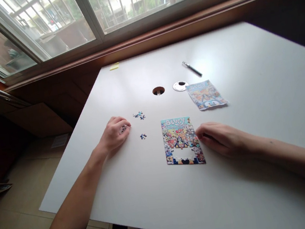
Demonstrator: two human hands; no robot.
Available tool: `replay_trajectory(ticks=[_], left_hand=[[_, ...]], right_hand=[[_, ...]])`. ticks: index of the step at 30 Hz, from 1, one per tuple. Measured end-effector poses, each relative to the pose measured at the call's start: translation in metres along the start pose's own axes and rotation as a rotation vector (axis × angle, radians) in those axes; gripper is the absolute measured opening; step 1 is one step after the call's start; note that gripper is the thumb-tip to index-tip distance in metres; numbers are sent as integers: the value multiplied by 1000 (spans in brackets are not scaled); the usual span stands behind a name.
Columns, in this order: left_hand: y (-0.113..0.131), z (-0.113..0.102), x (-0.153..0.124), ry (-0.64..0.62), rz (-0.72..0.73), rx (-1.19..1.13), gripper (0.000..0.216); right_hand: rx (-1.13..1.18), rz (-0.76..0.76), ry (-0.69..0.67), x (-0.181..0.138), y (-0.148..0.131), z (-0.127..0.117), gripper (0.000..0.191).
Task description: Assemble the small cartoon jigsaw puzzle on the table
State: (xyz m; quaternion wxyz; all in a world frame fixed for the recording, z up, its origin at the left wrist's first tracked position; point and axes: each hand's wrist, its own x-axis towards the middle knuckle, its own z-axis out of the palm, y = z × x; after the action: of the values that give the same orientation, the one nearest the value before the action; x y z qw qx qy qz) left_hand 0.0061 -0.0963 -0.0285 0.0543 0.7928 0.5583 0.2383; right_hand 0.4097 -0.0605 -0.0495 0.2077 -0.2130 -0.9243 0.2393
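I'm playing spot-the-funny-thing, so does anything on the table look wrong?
Yes: the hole in the table is uncovered, and what looks like its round lid lies beside it. The puzzle also has a gap near its bottom, with loose pieces to its left.

The single head-worn camera looks from above the near edge of the surface, facing forward and down. At moderate range, its wide view spans both far corners and reaches the window beyond.
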Motion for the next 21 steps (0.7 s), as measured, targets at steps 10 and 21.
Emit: replay_trajectory(ticks=[10,21], left_hand=[[34,9,-5,-169,220,-4,17],[40,11,-6,-192,190,-100,10]], right_hand=[[10,24,9,1,-3,-1,6],[24,64,1,4,-7,-5,6]])
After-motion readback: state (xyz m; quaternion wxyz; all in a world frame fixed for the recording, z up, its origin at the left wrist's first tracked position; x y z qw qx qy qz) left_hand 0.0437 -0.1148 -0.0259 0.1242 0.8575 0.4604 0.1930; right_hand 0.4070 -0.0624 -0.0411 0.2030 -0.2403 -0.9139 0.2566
